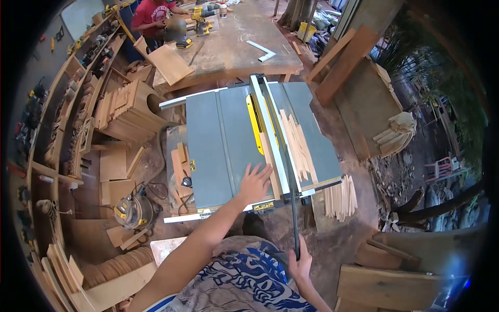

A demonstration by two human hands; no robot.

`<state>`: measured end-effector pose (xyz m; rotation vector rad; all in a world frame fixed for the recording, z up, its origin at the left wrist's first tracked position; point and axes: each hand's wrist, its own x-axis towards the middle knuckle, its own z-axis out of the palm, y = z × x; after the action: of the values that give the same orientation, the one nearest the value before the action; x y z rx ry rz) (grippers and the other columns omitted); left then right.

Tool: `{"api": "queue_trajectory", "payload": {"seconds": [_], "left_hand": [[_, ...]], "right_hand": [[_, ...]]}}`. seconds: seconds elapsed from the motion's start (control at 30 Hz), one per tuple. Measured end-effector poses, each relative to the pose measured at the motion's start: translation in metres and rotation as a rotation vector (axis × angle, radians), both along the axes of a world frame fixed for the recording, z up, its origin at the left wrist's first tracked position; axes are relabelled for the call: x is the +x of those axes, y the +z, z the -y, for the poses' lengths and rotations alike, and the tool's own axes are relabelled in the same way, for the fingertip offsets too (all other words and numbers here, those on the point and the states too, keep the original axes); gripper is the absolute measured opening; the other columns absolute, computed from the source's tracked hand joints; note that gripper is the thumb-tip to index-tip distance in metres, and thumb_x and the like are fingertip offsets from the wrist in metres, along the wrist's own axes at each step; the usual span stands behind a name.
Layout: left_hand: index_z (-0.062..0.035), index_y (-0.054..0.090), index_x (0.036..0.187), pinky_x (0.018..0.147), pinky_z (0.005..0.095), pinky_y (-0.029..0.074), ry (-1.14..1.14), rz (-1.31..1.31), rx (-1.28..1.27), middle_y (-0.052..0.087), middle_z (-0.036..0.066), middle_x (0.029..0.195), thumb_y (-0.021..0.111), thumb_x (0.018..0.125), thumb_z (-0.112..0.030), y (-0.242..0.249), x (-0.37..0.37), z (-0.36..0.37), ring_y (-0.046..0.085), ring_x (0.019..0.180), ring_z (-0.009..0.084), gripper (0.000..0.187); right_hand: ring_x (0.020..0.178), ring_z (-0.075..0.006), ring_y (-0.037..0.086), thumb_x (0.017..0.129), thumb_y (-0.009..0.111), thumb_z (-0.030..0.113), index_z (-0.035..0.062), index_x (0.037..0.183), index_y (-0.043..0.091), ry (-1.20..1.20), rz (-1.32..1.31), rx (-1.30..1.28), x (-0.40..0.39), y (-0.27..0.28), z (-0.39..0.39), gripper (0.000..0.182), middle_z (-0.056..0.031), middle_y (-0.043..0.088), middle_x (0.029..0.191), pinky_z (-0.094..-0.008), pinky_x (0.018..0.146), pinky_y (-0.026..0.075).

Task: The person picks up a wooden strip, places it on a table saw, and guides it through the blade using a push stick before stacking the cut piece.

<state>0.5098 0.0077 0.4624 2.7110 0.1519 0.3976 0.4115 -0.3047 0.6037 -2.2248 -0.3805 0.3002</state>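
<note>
A grey table saw stands before me, with a yellow throat plate and a long pale rip fence. My left hand lies open on the saw top, fingers spread. Its fingertips touch a narrow wood strip that runs along the left side of the fence. Wrapped round the near end of a long dark push stick is my right hand. The stick's far end reaches the front of the fence. Several thin wood strips lie right of the fence.
A bundle of strips sits right of the saw. Behind it, a workbench holds a square and a yellow drill; a person in red works there. A shop vacuum stands at left.
</note>
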Motion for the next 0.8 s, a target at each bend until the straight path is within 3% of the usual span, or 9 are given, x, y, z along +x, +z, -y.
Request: {"api": "queue_trajectory", "payload": {"seconds": [0.07, 0.13, 0.3, 0.37, 0.47, 0.8], "left_hand": [[-0.0096, 0.054, 0.151, 0.123, 0.0617, 0.024, 0.019, 0.038, 0.061, 0.052, 0.007, 0.157, 0.057, 0.099, -0.028, -0.007, 0.012, -0.011, 0.046, 0.144, 0.0335, 0.055], [-0.0096, 0.054, 0.151, 0.124, 0.0617, 0.023, 0.004, 0.013, 0.083, 0.053, 0.007, 0.157, 0.057, 0.099, -0.028, -0.006, 0.021, -0.023, 0.046, 0.144, 0.0332, 0.055], [-0.0103, 0.052, 0.152, 0.125, 0.0614, 0.021, -0.003, -0.044, 0.156, 0.052, 0.006, 0.157, 0.055, 0.1, -0.026, -0.004, 0.039, -0.042, 0.045, 0.145, 0.0321, 0.054], [-0.0106, 0.044, 0.158, 0.128, 0.0596, 0.014, -0.012, -0.144, 0.155, 0.047, 0.006, 0.161, 0.047, 0.104, -0.028, -0.002, 0.043, -0.046, 0.04, 0.149, 0.0317, 0.057], [-0.0107, 0.043, 0.158, 0.129, 0.0583, 0.013, -0.017, -0.172, 0.167, 0.046, 0.005, 0.162, 0.046, 0.105, -0.028, 0.004, 0.048, -0.052, 0.039, 0.15, 0.031, 0.057], [-0.0109, 0.049, 0.155, 0.127, 0.0598, 0.019, -0.015, -0.117, 0.196, 0.051, 0.004, 0.159, 0.054, 0.101, -0.024, -0.002, 0.078, -0.082, 0.045, 0.145, 0.0305, 0.056]], "right_hand": [[0.082, -0.0435, 0.071, 0.096, 0.061, 0.013, 0.006, 0.148, 0.053, 0.028, -0.081, -0.021, -0.014, 0.027, 0.013, 0.053, -0.0238, 0.071, 0.095, -0.0481, 0.075, 0.056], [0.088, -0.0462, 0.069, 0.097, 0.057, 0.009, 0.0072, 0.156, 0.044, 0.207, -0.015, -0.16, -0.026, 0.041, 0.026, 0.06, -0.0246, 0.069, 0.104, -0.052, 0.076, 0.056], [0.084, -0.047, 0.066, 0.093, 0.057, 0.007, 0.0172, 0.159, 0.042, 0.247, -0.168, -0.356, -0.03, 0.054, 0.027, 0.068, -0.0219, 0.063, 0.099, -0.0566, 0.073, 0.054], [0.081, -0.0475, 0.064, 0.091, 0.058, 0.005, 0.0221, 0.16, 0.041, 0.236, -0.183, -0.386, -0.025, 0.049, 0.02, 0.073, -0.0218, 0.061, 0.096, -0.0576, 0.071, 0.054], [0.079, -0.0478, 0.064, 0.089, 0.058, 0.002, 0.0233, 0.161, 0.04, 0.216, -0.153, -0.477, -0.017, 0.035, -0.001, 0.076, -0.022, 0.061, 0.096, -0.0576, 0.07, 0.054], [0.076, -0.0494, 0.065, 0.087, 0.057, 0.001, 0.0263, 0.164, 0.033, 0.177, -0.104, -0.394, 0.027, 0.018, -0.06, 0.084, -0.0248, 0.064, 0.092, -0.0595, 0.07, 0.054]]}}
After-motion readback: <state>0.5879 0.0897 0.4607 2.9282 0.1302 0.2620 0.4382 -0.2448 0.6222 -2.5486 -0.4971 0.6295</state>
